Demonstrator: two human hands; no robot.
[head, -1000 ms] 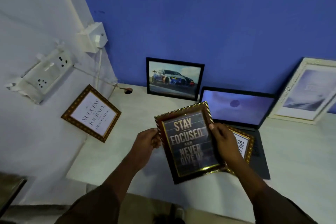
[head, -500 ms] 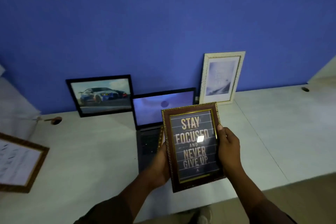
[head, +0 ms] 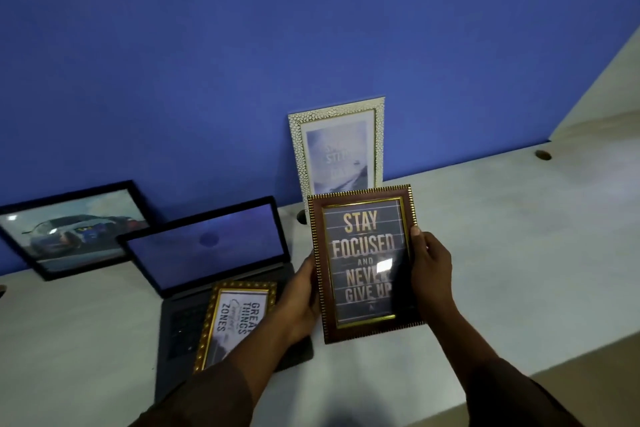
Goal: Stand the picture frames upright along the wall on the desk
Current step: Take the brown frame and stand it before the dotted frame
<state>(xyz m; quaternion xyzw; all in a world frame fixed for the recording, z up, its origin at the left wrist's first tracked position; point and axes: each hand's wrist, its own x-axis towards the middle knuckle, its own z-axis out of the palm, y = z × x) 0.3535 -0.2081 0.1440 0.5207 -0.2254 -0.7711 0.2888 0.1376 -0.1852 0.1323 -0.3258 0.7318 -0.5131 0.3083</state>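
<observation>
A brown and gold frame reading "Stay Focused and Never Give Up" (head: pixel 363 263) is held upright above the white desk (head: pixel 519 270). My left hand (head: pixel 298 302) grips its left edge and my right hand (head: pixel 431 267) grips its right edge. Just behind it a white textured frame (head: pixel 337 146) leans upright against the blue wall. A black frame with a car picture (head: pixel 72 229) leans on the wall at the left. A gold frame reading "Great Things" (head: pixel 235 319) lies flat on the laptop keyboard, partly hidden by my left arm.
An open dark laptop (head: pixel 207 246) sits on the desk between the car frame and the white frame. Cable holes (head: pixel 543 155) show in the desk at the far right and behind the held frame. The desk's front edge runs at the lower right.
My view has swung right and the gold-framed quote on the left wall has left the picture. The held frame has turned upright and moved right, now in front of the white frame.
</observation>
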